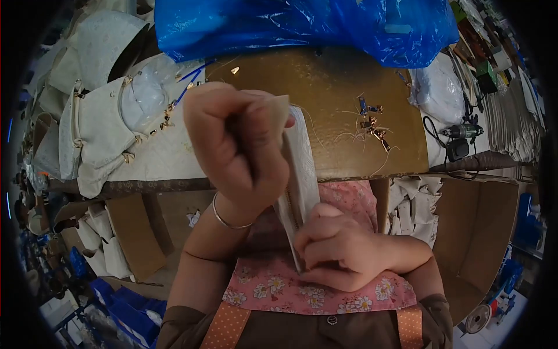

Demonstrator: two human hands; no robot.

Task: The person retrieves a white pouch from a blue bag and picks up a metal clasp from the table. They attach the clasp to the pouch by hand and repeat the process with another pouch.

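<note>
A long white piece with a zipper (303, 168) runs upright from the brown board's front edge down to the pink floral apron (314, 294). Near its upper end, my left hand (238, 145) is raised, fingers curled and pinched on a small cream flap of it. My right hand (343, 247) is closed round its lower edge, just above the apron, with the fingertips partly hidden. The zipper teeth show between the two hands.
A blue plastic bag (302, 29) lies across the back of the brown board (349, 160). Gold metal clasps (372, 123) with loose threads lie on the board. White bag pieces (104, 122) are at left. A black cabled tool (462, 131) is at right. Cardboard boxes (485, 232) stand below.
</note>
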